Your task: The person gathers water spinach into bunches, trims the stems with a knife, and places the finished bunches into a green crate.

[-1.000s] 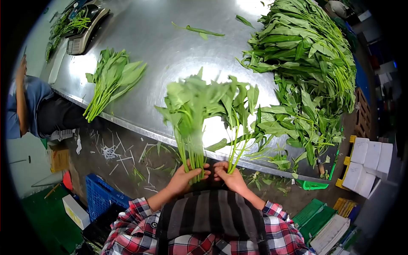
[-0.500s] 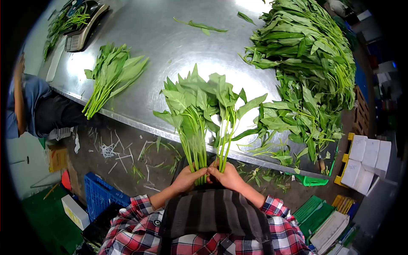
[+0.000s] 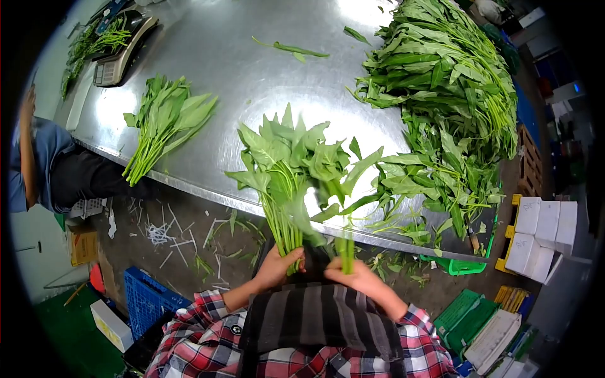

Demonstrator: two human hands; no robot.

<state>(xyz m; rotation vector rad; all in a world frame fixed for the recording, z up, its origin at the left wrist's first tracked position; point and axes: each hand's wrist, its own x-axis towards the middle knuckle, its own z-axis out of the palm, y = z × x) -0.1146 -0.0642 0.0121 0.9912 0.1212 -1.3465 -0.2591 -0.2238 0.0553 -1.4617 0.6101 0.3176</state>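
My left hand [image 3: 275, 267] is closed around the lower stems of a bunch of leafy greens [image 3: 280, 189], whose leaves reach over the table's edge. My right hand [image 3: 355, 276] grips a smaller set of green stems [image 3: 345, 249] a short way to the right, somewhat blurred; its leaves overlap those of the left bunch. A separate bundle of greens [image 3: 161, 123] lies on the metal table [image 3: 233, 82] to the left. A large heap of greens [image 3: 441, 69] covers the table's right side, with looser stems at its near end.
At the upper left a scale [image 3: 116, 66] carries greens. A person in a blue top [image 3: 41, 157] is at the left edge. On the floor are a blue crate [image 3: 148, 296], scattered scraps, green crates [image 3: 466, 318] and white boxes [image 3: 535, 227]. A wooden pallet [image 3: 529, 160] stands at the right.
My hands, which were together at the stems, have moved apart. My right hand has shifted right and slightly down with its stems. The view has shifted slightly.
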